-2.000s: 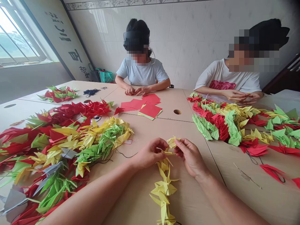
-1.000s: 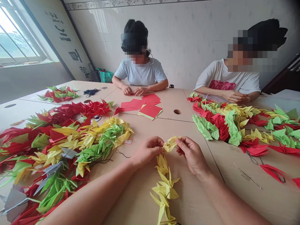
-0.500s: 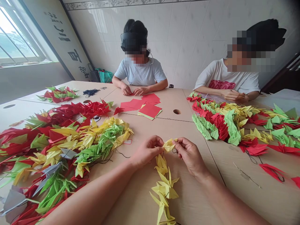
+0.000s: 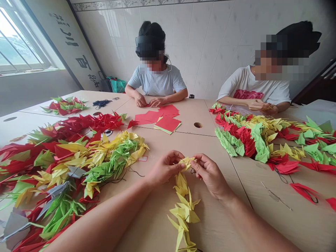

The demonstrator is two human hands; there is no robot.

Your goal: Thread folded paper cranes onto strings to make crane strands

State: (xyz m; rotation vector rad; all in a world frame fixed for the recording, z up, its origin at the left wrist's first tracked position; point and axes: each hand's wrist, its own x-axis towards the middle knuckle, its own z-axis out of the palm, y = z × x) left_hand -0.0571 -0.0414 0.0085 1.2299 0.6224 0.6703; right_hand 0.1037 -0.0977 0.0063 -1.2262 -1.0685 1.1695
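Between my two hands is a yellow folded paper crane (image 4: 187, 162), raised a little over the table. My left hand (image 4: 169, 167) pinches its left side with thumb and fingers. From the right, the thumb and fingers of my right hand (image 4: 207, 172) close on its other side. A bit of dark cord shows beside my right fingertips. Below hangs a string of yellow paper cranes (image 4: 183, 208), trailing down the tabletop toward me. How the held crane joins the string is hidden by my fingers.
Garlands of red, yellow and green cranes (image 4: 115, 154) heap at left; more garlands (image 4: 244, 136) lie at right. A long needle (image 4: 277, 196) rests near loose red cranes (image 4: 304, 191). Red paper squares (image 4: 168, 123) lie ahead. Two people (image 4: 157, 78) sit opposite, hands on paper.
The yellow crane has tilted and looks flatter between my fingers. My right hand has shifted slightly left, closer to my left hand. The string below has hardly moved.
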